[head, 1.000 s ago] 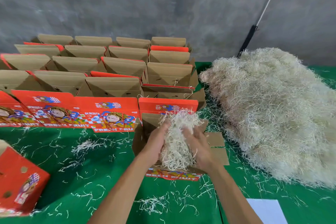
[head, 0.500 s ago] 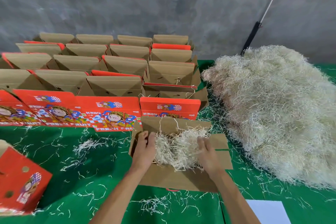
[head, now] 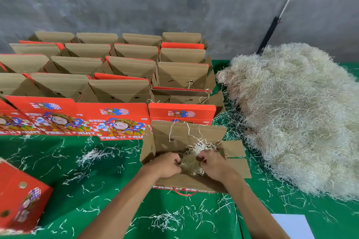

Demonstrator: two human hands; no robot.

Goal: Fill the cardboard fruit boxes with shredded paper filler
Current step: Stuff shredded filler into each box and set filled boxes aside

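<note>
An open cardboard fruit box (head: 186, 136) stands on the green table just in front of me, flaps spread. Inside it lies a wad of pale shredded paper filler (head: 191, 161). My left hand (head: 165, 164) and my right hand (head: 212, 163) are both down in the box, fingers curled into the wad from either side. A big heap of shredded paper (head: 295, 114) lies to the right of the box.
Several rows of open brown-and-red boxes (head: 120, 68) fill the back left of the table. A red box (head: 21, 198) lies on its side at the near left. Loose paper strands (head: 91, 157) litter the green cloth. A white sheet (head: 293, 225) sits at the near right.
My hands held the wad above the box, then lowered it in. Now both hands sit deeper in the box and closer together, with the wad pressed down.
</note>
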